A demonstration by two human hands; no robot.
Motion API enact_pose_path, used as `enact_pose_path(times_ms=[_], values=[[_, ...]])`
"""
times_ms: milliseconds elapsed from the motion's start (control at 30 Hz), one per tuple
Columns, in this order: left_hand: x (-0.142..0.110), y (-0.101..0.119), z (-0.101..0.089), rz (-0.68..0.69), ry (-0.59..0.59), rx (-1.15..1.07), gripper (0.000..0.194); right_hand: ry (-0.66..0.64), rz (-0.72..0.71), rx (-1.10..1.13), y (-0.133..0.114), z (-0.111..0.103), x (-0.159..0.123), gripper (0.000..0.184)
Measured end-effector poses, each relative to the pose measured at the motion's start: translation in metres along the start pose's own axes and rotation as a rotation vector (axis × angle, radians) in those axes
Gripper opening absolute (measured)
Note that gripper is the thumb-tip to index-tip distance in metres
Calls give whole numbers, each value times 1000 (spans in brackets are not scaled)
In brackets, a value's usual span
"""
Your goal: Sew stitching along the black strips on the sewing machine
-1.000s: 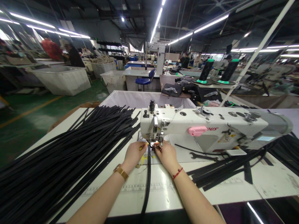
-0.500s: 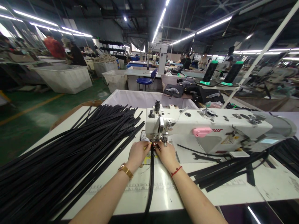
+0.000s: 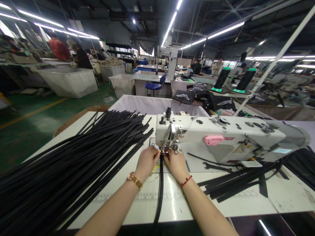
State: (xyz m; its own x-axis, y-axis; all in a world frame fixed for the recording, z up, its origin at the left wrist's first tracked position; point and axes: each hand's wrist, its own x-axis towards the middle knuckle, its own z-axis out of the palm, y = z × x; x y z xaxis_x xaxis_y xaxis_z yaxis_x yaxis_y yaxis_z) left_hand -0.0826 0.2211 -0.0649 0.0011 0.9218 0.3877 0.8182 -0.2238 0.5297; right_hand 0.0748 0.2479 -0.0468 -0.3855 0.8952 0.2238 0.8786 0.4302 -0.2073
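A white sewing machine (image 3: 192, 129) stands across the table, its needle area between my two hands. One black strap (image 3: 160, 190) runs from under the presser foot toward me and over the table's front edge. My left hand (image 3: 147, 160), with a gold watch on the wrist, is closed at the strap's left side, fingertips pinched by the foot. My right hand (image 3: 176, 162), wearing a red bracelet, pinches at the strap's right side close to the needle. The fingertips are partly hidden, so the exact grip on the strap is hard to see.
A large pile of black straps (image 3: 81, 157) covers the table's left side. More straps (image 3: 228, 183) and a wrench (image 3: 216, 166) lie at the right. Behind are a white bin (image 3: 147, 102), two thread cones (image 3: 221, 79) and a blue stool (image 3: 153, 86). Other people work far back.
The view has shifted slightly, so the machine and pile appear farther right. Both hands stay beside the needle, with the left fingers curled a little more. The strap remains under the foot.
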Motion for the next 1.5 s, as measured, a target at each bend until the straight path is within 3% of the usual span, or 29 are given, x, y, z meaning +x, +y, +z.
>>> enact_pose_path(times_ms=[367,733,1133,1500], values=[[0,2,0,1,8,2,19,57,33,-3,4,-5,-8,19],[1,4,-1,-20,-14,21,21,21,2,-53,2,7,3,19],[0,6,-4,-31,-5,-13,21,37,10,-11,2,-1,-4,19],[-1,-7,-1,-84,36,-138,15,59,26,42,11,-4,-8,17]])
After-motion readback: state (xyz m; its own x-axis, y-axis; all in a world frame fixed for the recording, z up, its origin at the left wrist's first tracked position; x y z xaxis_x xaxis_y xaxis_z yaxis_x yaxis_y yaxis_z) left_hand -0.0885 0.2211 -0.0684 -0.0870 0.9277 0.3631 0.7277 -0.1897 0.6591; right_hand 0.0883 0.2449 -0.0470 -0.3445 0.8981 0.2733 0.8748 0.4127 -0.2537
